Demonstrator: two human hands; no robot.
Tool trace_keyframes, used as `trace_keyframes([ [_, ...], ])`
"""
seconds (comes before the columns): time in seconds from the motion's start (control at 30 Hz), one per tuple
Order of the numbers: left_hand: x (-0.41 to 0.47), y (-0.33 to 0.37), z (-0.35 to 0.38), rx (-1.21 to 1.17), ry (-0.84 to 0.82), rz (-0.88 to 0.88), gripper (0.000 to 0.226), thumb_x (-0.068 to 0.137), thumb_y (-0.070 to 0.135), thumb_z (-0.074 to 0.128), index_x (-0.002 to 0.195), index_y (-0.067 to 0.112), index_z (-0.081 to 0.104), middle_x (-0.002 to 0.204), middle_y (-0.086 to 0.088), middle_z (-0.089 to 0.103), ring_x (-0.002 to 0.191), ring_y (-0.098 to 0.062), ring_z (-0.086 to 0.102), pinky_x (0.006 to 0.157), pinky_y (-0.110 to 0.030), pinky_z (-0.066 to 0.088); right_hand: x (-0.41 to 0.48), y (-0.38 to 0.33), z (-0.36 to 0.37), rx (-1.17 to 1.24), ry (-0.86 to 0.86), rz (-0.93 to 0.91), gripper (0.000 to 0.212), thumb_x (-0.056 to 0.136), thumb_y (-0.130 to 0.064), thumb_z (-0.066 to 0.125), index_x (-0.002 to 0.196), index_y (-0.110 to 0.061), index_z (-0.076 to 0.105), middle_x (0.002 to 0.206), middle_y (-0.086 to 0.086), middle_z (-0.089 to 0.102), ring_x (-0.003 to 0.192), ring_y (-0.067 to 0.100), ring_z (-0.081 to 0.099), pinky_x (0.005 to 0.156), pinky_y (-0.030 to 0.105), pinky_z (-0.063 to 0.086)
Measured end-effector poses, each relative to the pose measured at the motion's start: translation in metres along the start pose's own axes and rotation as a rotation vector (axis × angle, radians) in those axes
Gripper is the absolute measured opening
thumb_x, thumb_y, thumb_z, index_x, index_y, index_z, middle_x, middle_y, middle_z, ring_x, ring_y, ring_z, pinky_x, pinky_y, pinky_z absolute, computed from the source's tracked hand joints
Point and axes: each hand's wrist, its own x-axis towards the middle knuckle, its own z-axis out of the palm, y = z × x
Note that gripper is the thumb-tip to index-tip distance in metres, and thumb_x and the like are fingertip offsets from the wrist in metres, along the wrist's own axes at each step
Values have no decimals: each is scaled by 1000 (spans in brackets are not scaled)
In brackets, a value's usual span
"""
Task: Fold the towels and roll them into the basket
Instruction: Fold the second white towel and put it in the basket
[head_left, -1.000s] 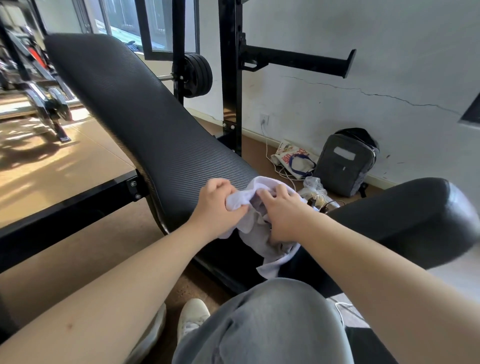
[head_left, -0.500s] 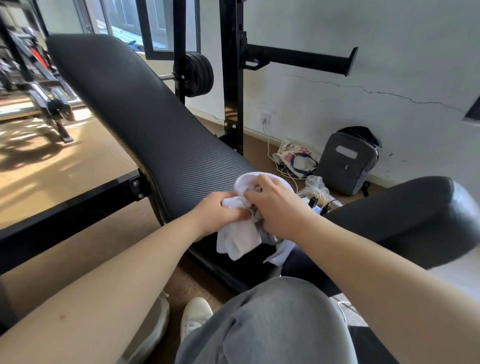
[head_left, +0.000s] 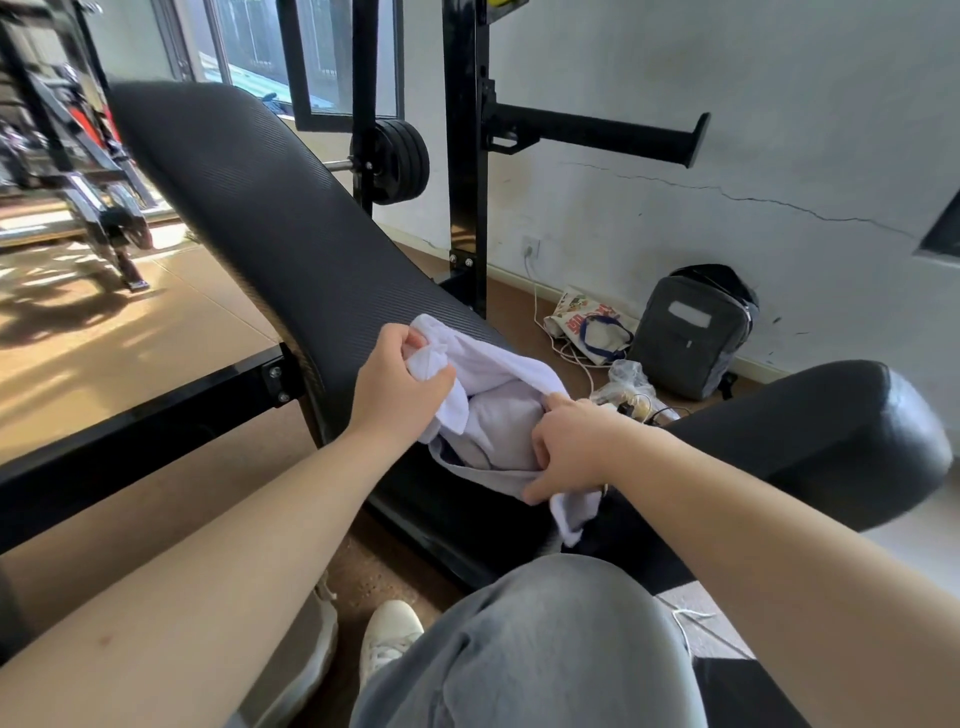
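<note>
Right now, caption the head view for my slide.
Left hand and right hand grip a crumpled white towel above a black bench; grey backpack by the wall.

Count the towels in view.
1: a white towel, bunched over the bench, gripped by the left hand at its upper edge and the right hand lower down. More may hide within its folds.

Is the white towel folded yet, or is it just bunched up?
Not folded. The towel hangs crumpled between the left hand, gripping a bunched end, and the right hand, pinching its edge.
</note>
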Motion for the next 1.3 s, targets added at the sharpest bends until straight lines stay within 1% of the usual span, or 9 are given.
trace_keyframes([
  [0.13,-5,-4,4,44,-77,-59,70,86,26,75,145,19,37,132,3,52,121,-19,53,90,-30,42,7,4,-8,192,259,156,53,73,-76,38,67,-24,44,81,3,56,84,33,56,86,49,54],
  [0.23,-6,-3,5,101,-113,-79,51,85,31,75,128,15,52,117,1,61,109,-21,59,80,-30,42,12,5,-8,296,484,185,43,88,-61,52,90,-18,47,96,5,51,94,36,57,86,52,53],
  [0.37,-5,-4,1,71,-95,-35,37,83,30,76,110,17,55,107,-1,60,98,-19,57,74,-29,41,19,-5,-9,376,394,181,53,92,-50,57,135,-22,44,128,12,43,117,41,49,93,52,49],
  [0.57,0,-12,-5,55,-126,12,46,84,24,74,127,25,56,118,5,59,107,-15,55,78,-24,42,29,2,-20,398,505,232,14,90,-11,45,99,-14,55,103,13,60,97,37,61,83,44,54],
  [0.73,9,-8,-9,51,-111,48,48,86,17,74,131,23,60,126,7,61,113,-11,57,84,-19,42,29,19,-51,810,750,333,22,90,-1,39,103,-13,52,94,11,58,76,27,51,56,29,34],
  [0.93,16,4,-14,61,-97,28,26,93,21,65,118,28,62,108,8,63,96,-9,60,70,-17,45,19,32,-91,765,975,236,43,88,2,38,123,-13,60,100,6,59,90,27,54,75,33,44],
  [1.0,18,5,-15,68,-61,24,18,95,24,63,113,29,62,104,7,64,93,-8,61,68,-19,47,23,36,-96,645,918,226,43,86,-1,42,122,-14,60,104,8,60,94,29,54,77,35,44],
  [1.17,17,6,-15,75,-86,-13,9,98,30,60,102,31,68,100,11,65,90,-1,58,64,-20,41,36,17,-77,323,313,236,59,77,-26,63,136,-27,52,129,11,55,112,34,54,96,43,50],
  [1.3,12,10,-15,73,-124,-21,9,96,29,62,95,34,70,94,14,68,88,1,60,62,-18,42,33,-15,-64,390,300,-37,75,80,-40,70,149,-34,41,145,8,43,124,32,49,99,43,49],
])
